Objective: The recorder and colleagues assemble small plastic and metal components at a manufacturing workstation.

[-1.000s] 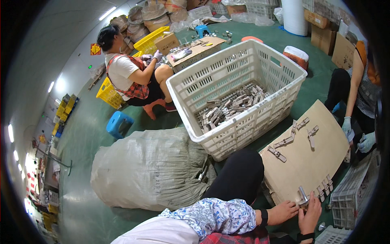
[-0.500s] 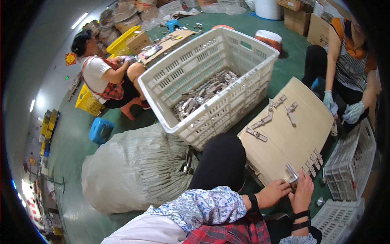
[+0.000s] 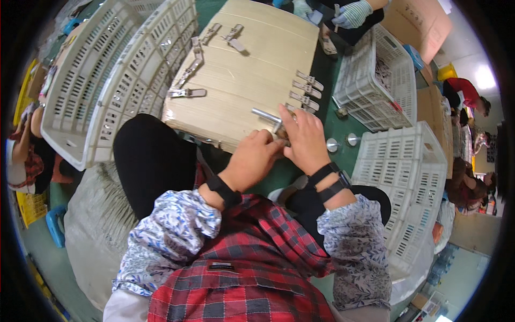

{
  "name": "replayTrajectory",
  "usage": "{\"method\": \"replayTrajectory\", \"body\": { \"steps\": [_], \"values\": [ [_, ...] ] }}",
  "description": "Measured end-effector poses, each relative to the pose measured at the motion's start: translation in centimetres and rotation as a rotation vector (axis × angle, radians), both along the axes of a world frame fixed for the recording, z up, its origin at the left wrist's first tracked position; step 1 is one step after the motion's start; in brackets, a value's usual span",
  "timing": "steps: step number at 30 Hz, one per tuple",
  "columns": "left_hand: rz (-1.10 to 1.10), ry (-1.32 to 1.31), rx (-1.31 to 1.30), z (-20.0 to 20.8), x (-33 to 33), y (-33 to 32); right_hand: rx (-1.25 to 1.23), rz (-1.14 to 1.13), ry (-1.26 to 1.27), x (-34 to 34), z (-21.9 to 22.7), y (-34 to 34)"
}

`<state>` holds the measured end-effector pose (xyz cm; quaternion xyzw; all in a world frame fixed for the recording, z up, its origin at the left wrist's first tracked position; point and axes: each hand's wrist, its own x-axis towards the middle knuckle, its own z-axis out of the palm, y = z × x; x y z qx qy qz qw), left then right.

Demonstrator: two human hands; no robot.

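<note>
Both hands meet at the near edge of a cardboard-covered work surface [image 3: 241, 64]. My left hand [image 3: 252, 156] has its fingers bent and pressed together against a small metal piece with a round rod [image 3: 264, 115]. My right hand [image 3: 307, 140] closes on the same piece from the other side, thumb and fingers around it, covering its lower part. The rod points up and left over the cardboard. Several jointed flat metal clasps [image 3: 303, 100] lie in a row just beyond my right hand. More metal clasps [image 3: 188, 93] are scattered at the left and far left of the cardboard.
A large white slatted crate [image 3: 145, 70] stands left of the work surface. Another crate [image 3: 375, 80] holding metal parts and a white crate [image 3: 399, 188] are at the right. A co-worker's gloved hands [image 3: 351, 15] work at the far edge. A bulging sack [image 3: 102, 231] sits by my left leg.
The view has swung right and down, so the work surface and my hands now sit near the middle. Both hands stay together at the metal piece.
</note>
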<state>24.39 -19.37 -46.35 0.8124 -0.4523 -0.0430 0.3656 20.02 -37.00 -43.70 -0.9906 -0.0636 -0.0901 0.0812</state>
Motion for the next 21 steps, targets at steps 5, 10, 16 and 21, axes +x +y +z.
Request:
{"method": "replayTrajectory", "body": {
  "steps": [5,10,16,21],
  "values": [
    [-0.032,0.08,0.098,-0.2,-0.3,0.2,-0.018,-0.013,-0.024,-0.1,-0.4,0.0],
    [-0.032,0.064,0.114,-0.1,-0.2,0.8,-0.019,-0.027,-0.07,0.3,-1.1,0.1],
    [-0.087,0.299,-0.089,2.9,1.2,1.8,0.018,-0.026,-0.074,0.5,-1.5,-0.2],
    [0.106,-0.182,-0.128,0.3,7.0,1.5,0.065,0.018,0.023,0.8,-0.1,-0.1]
  ]
}}
